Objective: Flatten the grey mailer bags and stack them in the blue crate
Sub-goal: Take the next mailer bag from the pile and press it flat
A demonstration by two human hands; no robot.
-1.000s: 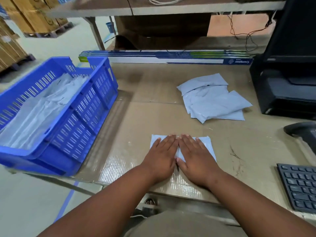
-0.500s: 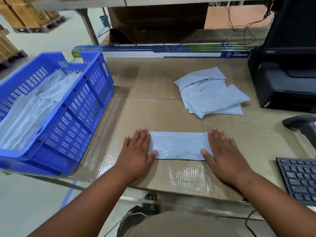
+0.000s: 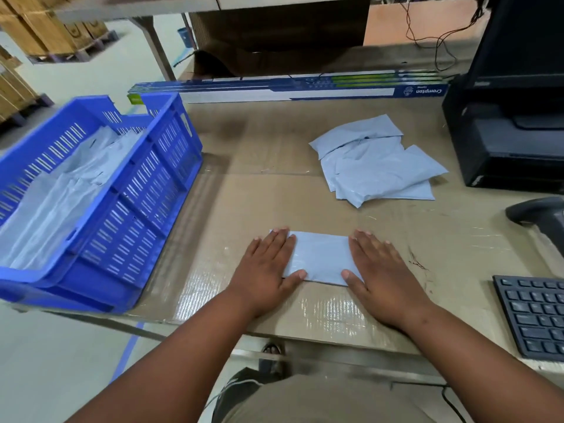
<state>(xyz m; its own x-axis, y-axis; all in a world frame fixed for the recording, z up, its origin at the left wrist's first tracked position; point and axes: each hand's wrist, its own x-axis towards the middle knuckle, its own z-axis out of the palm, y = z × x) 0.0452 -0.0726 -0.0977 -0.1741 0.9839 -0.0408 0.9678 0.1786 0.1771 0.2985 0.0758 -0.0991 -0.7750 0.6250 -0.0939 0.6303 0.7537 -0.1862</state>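
A grey mailer bag lies flat on the cardboard-covered table near its front edge. My left hand presses its left end with straight fingers. My right hand presses its right end the same way. A loose pile of grey mailer bags lies farther back on the right. The blue crate stands at the left of the table, and flattened grey mailer bags lie inside it.
A black printer and monitor stand at the right. A barcode scanner and a keyboard lie near the right front. A long blue box runs along the back of the table.
My hands slid apart from the bag's middle to its ends, then came back inward a little. The bag stays in place.
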